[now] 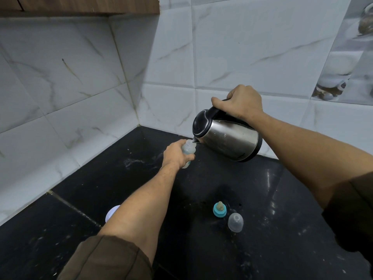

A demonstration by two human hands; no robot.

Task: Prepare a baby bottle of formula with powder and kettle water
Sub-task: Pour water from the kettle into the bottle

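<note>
Shiny steel is what the right hand carries: it is wrapped tight on the black handle of the kettle, which tips down to the left. Its spout touches the open top of the baby bottle. The left hand is closed around that bottle, holding it up just under the spout, over the black counter. Nearer the person, the teal teat ring and the clear cap sit side by side. A white lid peeks out beside the left arm.
</note>
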